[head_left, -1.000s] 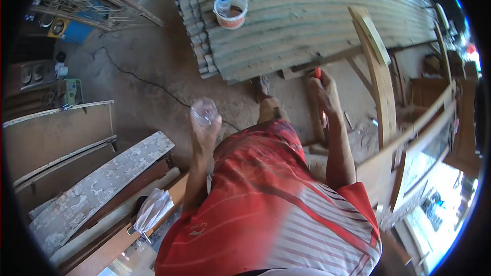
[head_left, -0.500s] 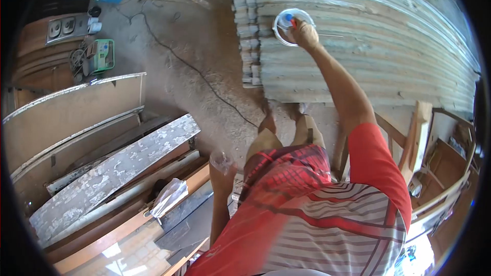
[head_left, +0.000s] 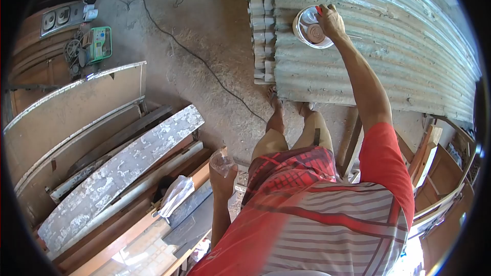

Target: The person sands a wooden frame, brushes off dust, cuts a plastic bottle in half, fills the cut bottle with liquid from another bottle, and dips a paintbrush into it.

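My left hand (head_left: 223, 176) is wrapped round a clear plastic container (head_left: 221, 159), low beside my body. Out over the corrugated sheets (head_left: 358, 66), my right hand (head_left: 331, 20) is closed on a small red object (head_left: 319, 10) at the rim of a white bucket (head_left: 298, 24). Inside the bucket lie a clear bottle (head_left: 309, 16) and a round brown thing (head_left: 315, 33). My fingers hide most of the red object.
A black cable (head_left: 197, 57) crosses the floor. Stacked boards, one with peeling paint (head_left: 123, 168), and a crumpled plastic bag (head_left: 177, 194) lie at the left. Further back stands a green-framed machine (head_left: 100, 45). Wooden frames (head_left: 424, 158) are at the right.
My right hand has gone from beside the wooden post to the bucket, then to its right rim with the red object. My left hand still holds the clear container, now lower. The view has shifted.
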`<state>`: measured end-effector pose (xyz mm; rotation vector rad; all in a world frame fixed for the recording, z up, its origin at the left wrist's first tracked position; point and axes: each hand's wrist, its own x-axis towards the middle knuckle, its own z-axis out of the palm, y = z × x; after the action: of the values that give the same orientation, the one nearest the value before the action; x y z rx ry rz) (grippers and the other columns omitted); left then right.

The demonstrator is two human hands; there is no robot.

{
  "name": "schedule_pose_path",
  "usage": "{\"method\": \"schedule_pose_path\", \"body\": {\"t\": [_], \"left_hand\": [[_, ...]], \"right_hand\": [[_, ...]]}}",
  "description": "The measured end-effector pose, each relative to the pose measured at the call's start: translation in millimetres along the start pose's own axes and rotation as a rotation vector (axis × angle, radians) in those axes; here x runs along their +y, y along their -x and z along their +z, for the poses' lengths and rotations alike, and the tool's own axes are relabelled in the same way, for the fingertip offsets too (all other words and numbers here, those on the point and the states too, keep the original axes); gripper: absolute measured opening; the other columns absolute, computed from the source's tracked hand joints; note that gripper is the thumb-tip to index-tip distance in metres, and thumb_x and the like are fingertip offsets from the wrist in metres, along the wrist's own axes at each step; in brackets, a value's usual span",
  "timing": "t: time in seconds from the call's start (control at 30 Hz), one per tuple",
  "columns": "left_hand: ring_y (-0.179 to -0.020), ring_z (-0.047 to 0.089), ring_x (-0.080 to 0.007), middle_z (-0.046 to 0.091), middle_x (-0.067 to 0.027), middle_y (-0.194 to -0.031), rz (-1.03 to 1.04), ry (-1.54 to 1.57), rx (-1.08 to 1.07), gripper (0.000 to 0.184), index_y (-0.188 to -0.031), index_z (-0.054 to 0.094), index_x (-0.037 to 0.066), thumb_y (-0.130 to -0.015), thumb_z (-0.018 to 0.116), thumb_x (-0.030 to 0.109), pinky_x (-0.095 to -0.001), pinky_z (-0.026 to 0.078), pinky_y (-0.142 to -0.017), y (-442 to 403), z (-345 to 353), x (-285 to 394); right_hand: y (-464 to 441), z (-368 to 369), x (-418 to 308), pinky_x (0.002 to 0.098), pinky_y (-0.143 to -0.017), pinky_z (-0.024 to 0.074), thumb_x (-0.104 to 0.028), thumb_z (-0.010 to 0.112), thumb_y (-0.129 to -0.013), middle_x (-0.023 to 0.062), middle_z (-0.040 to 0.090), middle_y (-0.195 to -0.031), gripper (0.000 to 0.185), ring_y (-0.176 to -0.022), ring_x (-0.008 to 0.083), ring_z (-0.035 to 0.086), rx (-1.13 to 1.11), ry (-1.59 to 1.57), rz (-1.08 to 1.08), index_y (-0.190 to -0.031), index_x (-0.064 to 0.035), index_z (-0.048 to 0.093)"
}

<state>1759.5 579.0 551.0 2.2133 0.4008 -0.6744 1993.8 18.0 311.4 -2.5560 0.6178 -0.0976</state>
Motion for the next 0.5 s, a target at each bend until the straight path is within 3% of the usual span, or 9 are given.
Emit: {"method": "schedule_pose_path", "body": {"t": [0.07,0.2,0.27,0.3,0.37,0.4,0.43,0.47,0.5], "left_hand": [[-0.116,0.064,-0.0252,0.065,-0.0133,-0.126,0.138,-0.014,0.027,0.071,-0.143,0.050,-0.002,-0.086,0.085,0.019,-0.0405,0.051,-0.103,-16.3,-3.1,13.6],[-0.117,0.064,-0.0238,0.066,-0.0120,-0.127,0.275,0.142,-0.189,0.074,-0.146,0.050,-0.001,-0.083,0.086,0.015,-0.0386,0.052,-0.102,-71.9,-2.3,36.9],[-0.120,0.063,-0.0243,0.066,-0.0143,-0.130,0.425,0.106,-0.305,0.066,-0.145,0.054,-0.001,-0.087,0.081,0.015,-0.0388,0.049,-0.106,-96.7,4.0,93.4],[-0.122,0.062,-0.0262,0.065,-0.0138,-0.134,0.792,-0.131,-0.159,0.057,-0.145,0.053,0.000,-0.095,0.073,0.019,-0.0403,0.050,-0.107,-126.2,6.5,81.0],[-0.135,0.055,-0.0304,0.057,-0.0159,-0.148,1.073,-0.068,-0.297,0.052,-0.150,0.050,0.002,-0.106,0.058,0.028,-0.0427,0.045,-0.114,-176.5,27.6,109.0],[-0.146,0.048,-0.0328,0.051,-0.0185,-0.158,0.913,0.157,-0.589,0.055,-0.154,0.048,0.002,-0.108,0.052,0.033,-0.0435,0.040,-0.121,-175.0,46.8,159.2],[-0.151,0.042,-0.0315,0.046,-0.0164,-0.164,0.829,-0.215,-0.500,0.082,-0.158,0.045,0.003,-0.098,0.062,0.057,-0.0530,0.030,-0.125,-163.8,62.4,193.4],[-0.161,0.025,-0.0308,0.031,-0.0157,-0.173,0.582,0.519,-0.909,0.093,-0.162,0.036,0.006,-0.096,0.059,0.066,-0.0634,0.014,-0.128,-163.2,77.0,188.2],[-0.162,0.022,-0.0240,0.034,-0.0121,-0.171,0.466,0.693,-1.162,0.084,-0.164,0.032,0.011,-0.100,0.058,0.059,-0.0682,0.010,-0.126,-174.0,91.4,181.3]], "right_hand": [[20.8,-48.1,-20.8,0.0522,-0.086,0.0581,-0.024,0.077,-0.092,0.0238,0.066,-0.118,0.032,-0.102,0.0459,0.070,0.055,-0.034,-0.007,-0.120,-0.0094,0.069],[88.5,-154.9,-67.7,0.0492,-0.085,0.0578,-0.026,0.081,-0.091,0.0192,0.069,-0.114,0.034,-0.099,0.0418,0.071,0.179,-0.138,-0.054,-0.117,-0.0079,0.072],[138.4,-206.3,-97.5,0.0492,-0.084,0.0583,-0.023,0.080,-0.090,0.0176,0.070,-0.115,0.030,-0.099,0.0411,0.071,0.228,-0.175,-0.041,-0.115,-0.0088,0.071],[166.7,-227.0,-115.6,0.0499,-0.083,0.0588,-0.021,0.078,-0.090,0.0169,0.070,-0.116,0.028,-0.099,0.0412,0.071,0.253,-0.168,-0.007,-0.115,-0.0097,0.071],[229.8,-269.4,-154.7,0.0509,-0.084,0.0599,-0.023,0.078,-0.089,0.0188,0.070,-0.120,0.032,-0.098,0.0411,0.072,0.122,-0.218,0.095,-0.118,-0.0115,0.070],[257.1,-280.7,-168.7,0.0520,-0.085,0.0597,-0.024,0.076,-0.089,0.0191,0.070,-0.120,0.032,-0.100,0.0420,0.072,0.197,-0.250,0.011,-0.118,-0.0117,0.069],[287.8,-295.5,-185.4,0.0509,-0.080,0.0601,-0.025,0.076,-0.089,0.0184,0.069,-0.109,0.029,-0.093,0.0412,0.072,0.186,-0.273,0.006,-0.111,-0.0097,0.068],[312.1,-305.1,-199.1,0.0506,-0.076,0.0597,-0.026,0.076,-0.089,0.0172,0.066,-0.104,0.028,-0.089,0.0401,0.071,0.235,-0.271,-0.016,-0.108,-0.0087,0.067],[334.8,-311.8,-209.9,0.0502,-0.073,0.0593,-0.027,0.076,-0.088,0.0160,0.064,-0.099,0.027,-0.085,0.0390,0.071,0.281,-0.287,-0.068,-0.105,-0.0077,0.066]]}}
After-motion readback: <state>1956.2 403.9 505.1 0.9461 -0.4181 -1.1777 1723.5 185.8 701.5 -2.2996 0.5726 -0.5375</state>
